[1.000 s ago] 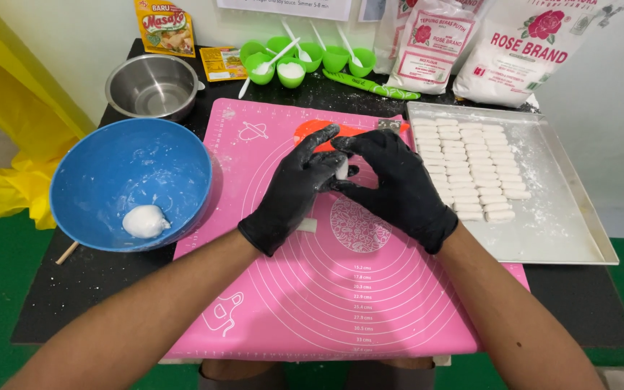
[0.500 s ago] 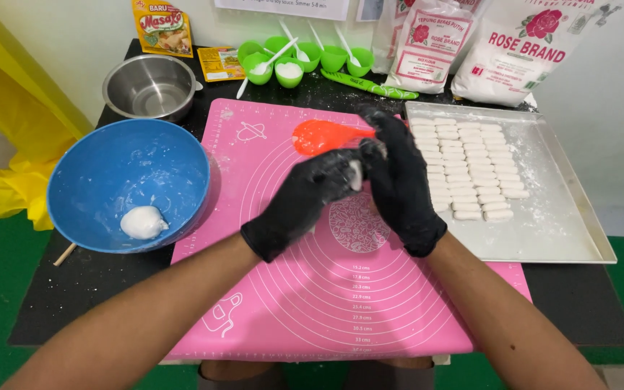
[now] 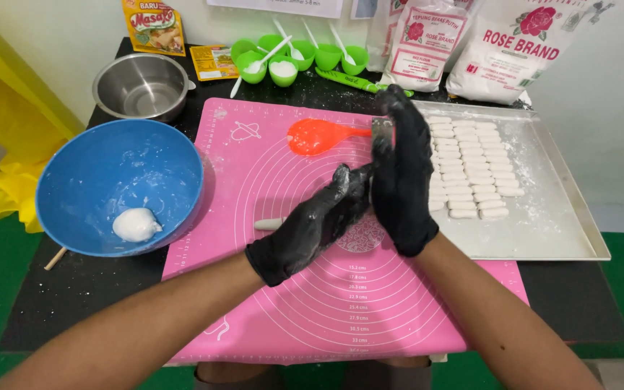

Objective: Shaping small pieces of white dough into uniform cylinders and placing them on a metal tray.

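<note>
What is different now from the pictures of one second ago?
The right hand in a black glove has slid forward and now stands upright against the gloved left hand, palms pressed together. What they enclose is hidden. The blue plastic bowl, red plastic scraper and metal tray stayed put.

Home kitchen setup, small-scale food making. A pink silicone baking mat [image 3: 312, 289] is lying on a flour-dusted black tabletop [image 3: 74, 296]; flour bags [image 3: 521, 47] are leaning against the wall; a metal tray [image 3: 550, 209] is holding rows of white dough pieces [image 3: 471, 166].
</note>
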